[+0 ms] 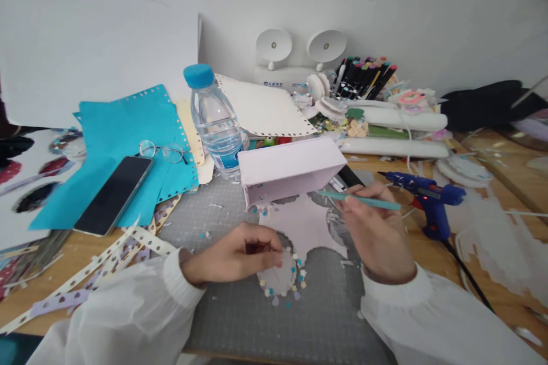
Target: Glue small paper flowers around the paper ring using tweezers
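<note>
My left hand (pixel 243 252) rests on the grey cutting mat (pixel 240 308), fingers curled down onto the edge of a small round paper piece (pixel 286 280) ringed with tiny coloured flowers. In my right hand (pixel 373 227) is a thin teal stick (pixel 363 200), pinched between the fingers, its tip pointing left toward an open pale pink paper box (pixel 291 168). A pink sheet with cut-out curves (pixel 306 227) lies under the box, between both hands.
A water bottle (pixel 214 120) stands behind the mat. Teal punched sheets (pixel 128 125) carry a phone (pixel 113 194) and glasses (pixel 165 151). A blue glue gun (pixel 428 197) lies right of my hand, with its cord. Markers (pixel 363 77), foam rolls and paper strips crowd the desk.
</note>
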`<state>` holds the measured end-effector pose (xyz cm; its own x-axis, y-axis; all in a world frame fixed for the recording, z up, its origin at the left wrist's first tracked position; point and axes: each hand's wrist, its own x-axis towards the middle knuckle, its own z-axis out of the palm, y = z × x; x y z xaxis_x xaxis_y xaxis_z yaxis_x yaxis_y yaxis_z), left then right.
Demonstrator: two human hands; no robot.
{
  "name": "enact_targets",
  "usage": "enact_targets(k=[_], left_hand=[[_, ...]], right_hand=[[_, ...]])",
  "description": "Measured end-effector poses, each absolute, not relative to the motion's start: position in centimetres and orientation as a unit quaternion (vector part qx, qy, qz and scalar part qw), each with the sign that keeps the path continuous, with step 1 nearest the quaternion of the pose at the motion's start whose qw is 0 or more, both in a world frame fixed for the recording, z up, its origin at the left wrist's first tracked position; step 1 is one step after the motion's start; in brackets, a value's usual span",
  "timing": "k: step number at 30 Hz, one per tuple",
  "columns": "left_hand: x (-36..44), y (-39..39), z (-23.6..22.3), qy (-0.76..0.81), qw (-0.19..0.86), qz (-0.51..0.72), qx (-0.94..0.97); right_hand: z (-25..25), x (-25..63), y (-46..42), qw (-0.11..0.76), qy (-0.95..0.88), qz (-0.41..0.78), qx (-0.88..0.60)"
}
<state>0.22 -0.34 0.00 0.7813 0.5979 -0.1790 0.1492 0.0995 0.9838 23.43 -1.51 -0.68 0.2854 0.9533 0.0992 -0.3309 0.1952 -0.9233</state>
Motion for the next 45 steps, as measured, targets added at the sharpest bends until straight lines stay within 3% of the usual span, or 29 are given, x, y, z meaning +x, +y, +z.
enact_targets(k=[7,16,23,29,45], left_hand=[[0.3,-0.6,-0.3,0.273,0.651,0.150,0.693],[0.8,-0.7,-0.2,0.249,0.571,0.204,0.755],[0.2,-0.8,0.0,0.310,0.539,0.212,0.754],[0.3,-0.8,0.0,0.384,0.463,0.283,0.747],[0.6,-0.7,0.0,0.408,0.489,0.346,0.689]], right_hand=[[-2.6,22.2,-2.2,0.531,-0.622,0.316,-0.482],[-3.4,21.6,-1.5,0.488,-0.690,0.263,-0.466],[-2.7,21.9,-1.8,0.545,-0.655,0.274,-0.447],[-2.2,22.6,-2.1,0.603,-0.587,0.374,-0.390],[-2.0,22.2,-2.7,0.596,-0.564,0.456,-0.344]])
